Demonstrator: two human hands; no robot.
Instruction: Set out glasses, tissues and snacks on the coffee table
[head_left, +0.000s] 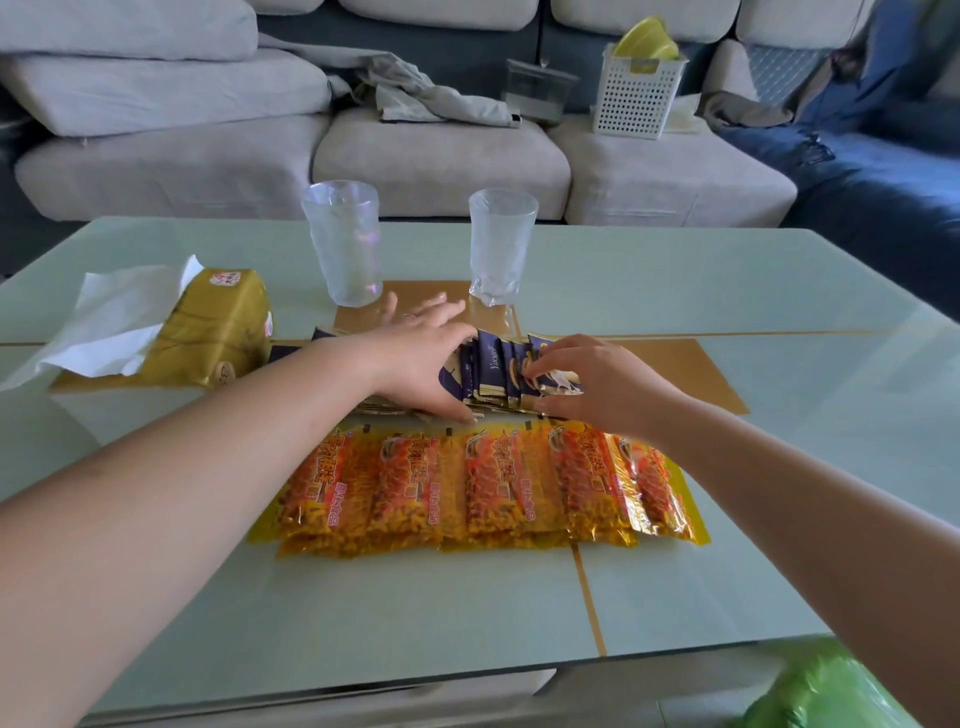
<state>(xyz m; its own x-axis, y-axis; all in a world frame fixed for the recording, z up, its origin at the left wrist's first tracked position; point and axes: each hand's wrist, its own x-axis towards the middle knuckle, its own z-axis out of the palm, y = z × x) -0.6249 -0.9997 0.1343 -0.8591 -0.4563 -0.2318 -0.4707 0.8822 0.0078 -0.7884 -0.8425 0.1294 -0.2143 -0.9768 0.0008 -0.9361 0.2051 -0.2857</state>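
Observation:
Two clear glasses stand upright at the far middle of the glass coffee table (727, 291): the left glass (344, 241) and the right glass (500, 244). A yellow tissue pack (221, 327) with a white tissue pulled out lies at the left. A row of purple snack packets (498, 366) lies in the middle. My left hand (421, 364) rests flat on the row's left part, fingers spread. My right hand (597, 382) pinches the packets at the row's right end. Nearer to me lies a row of orange-yellow snack bags (483, 483), untouched.
A grey sofa (441, 156) runs behind the table, with a crumpled cloth, a clear container (537, 93) and a white perforated basket (636, 93) on it. A blue cover drapes the right seat. A green bag (826, 691) sits at the near right, below the table edge.

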